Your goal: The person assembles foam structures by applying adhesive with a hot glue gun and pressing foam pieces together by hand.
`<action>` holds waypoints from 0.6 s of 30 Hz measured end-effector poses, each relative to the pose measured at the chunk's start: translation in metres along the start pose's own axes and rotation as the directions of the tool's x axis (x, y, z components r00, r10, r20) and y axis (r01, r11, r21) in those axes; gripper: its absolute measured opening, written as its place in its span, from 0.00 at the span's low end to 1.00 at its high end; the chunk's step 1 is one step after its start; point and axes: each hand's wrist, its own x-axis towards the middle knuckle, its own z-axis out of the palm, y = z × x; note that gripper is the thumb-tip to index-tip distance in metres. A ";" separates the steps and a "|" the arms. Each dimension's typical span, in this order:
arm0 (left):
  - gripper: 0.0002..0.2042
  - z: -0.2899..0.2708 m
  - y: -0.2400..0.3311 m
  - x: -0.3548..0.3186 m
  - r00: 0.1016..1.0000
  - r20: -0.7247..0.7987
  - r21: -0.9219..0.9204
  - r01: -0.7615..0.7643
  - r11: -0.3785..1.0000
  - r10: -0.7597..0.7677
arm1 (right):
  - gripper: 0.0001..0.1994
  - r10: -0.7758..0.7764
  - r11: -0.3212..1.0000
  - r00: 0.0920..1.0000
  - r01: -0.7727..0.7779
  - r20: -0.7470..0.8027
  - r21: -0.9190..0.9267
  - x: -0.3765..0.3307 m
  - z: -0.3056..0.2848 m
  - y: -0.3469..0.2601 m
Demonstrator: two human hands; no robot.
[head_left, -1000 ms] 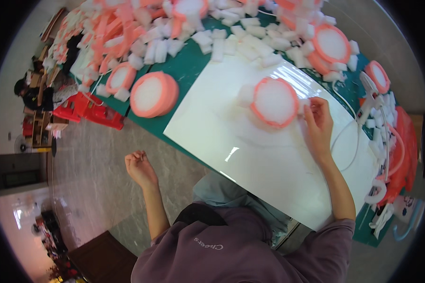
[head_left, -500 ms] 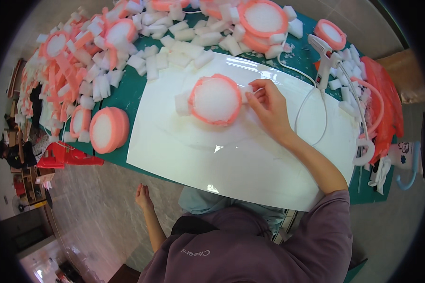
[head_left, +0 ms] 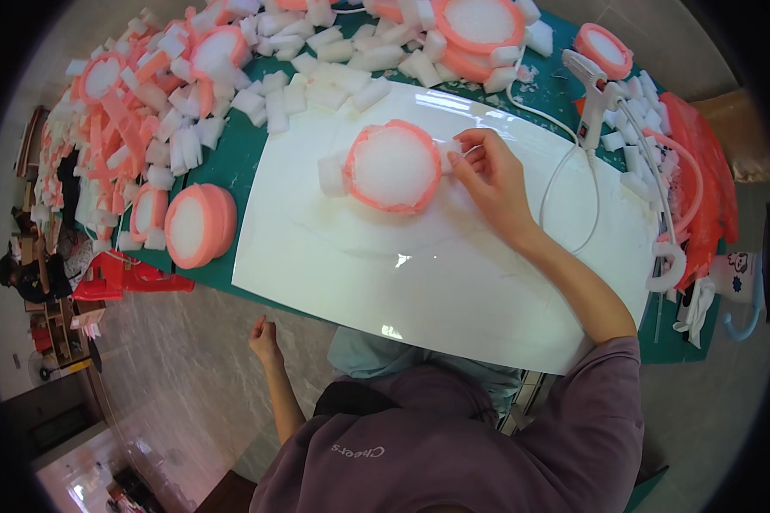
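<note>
A round white foam disc with a pink foam rim [head_left: 394, 167] lies on a glossy white board [head_left: 334, 256]. One white foam block [head_left: 332, 175] is against its left side. On its right side, a second white foam block [head_left: 447, 156] is pinched between the thumb and fingers of my right hand [head_left: 490, 175]; the fingers partly cover it. My left hand [head_left: 266, 340] hangs over the floor beyond the table's near edge, away from the board. Its fingers are curled closed, and whatever may be inside them cannot be made out.
A white glue gun [head_left: 592, 94] with a looping cable stands at the right. White foam blocks [head_left: 338, 75] and pink-rimmed pieces [head_left: 201, 227] cover the far and left parts of the green table [head_left: 248, 167]. A red plastic bag [head_left: 701, 162] hangs far right. Another person [head_left: 38, 274] sits far left.
The whole view has shifted slightly. My right hand keeps its pinch on the foam block beside the disc, and my left hand stays closed at my side.
</note>
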 end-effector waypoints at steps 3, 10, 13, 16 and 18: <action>0.12 0.006 0.010 -0.002 1.000 0.021 -0.145 0.020 0.989 -0.017 | 0.12 0.009 1.000 1.000 -0.009 0.005 0.005 0.000 0.000 -0.001; 0.12 0.018 0.056 -0.008 0.965 0.258 -0.449 0.169 0.877 -0.054 | 0.11 0.017 0.999 1.000 -0.017 0.008 0.033 0.001 0.000 0.001; 0.11 0.033 0.087 -0.031 0.967 0.249 -0.432 0.159 0.888 -0.052 | 0.11 0.037 0.999 0.999 -0.038 0.015 0.032 0.000 0.000 0.002; 0.11 0.031 0.114 -0.049 0.825 0.553 -0.426 0.158 0.891 0.118 | 0.11 0.028 0.999 1.000 -0.028 0.004 0.027 0.000 -0.001 0.002; 0.11 0.035 0.148 -0.077 0.723 0.653 -0.506 0.196 0.840 0.225 | 0.11 0.035 0.999 0.999 -0.035 0.017 0.018 0.000 0.001 0.001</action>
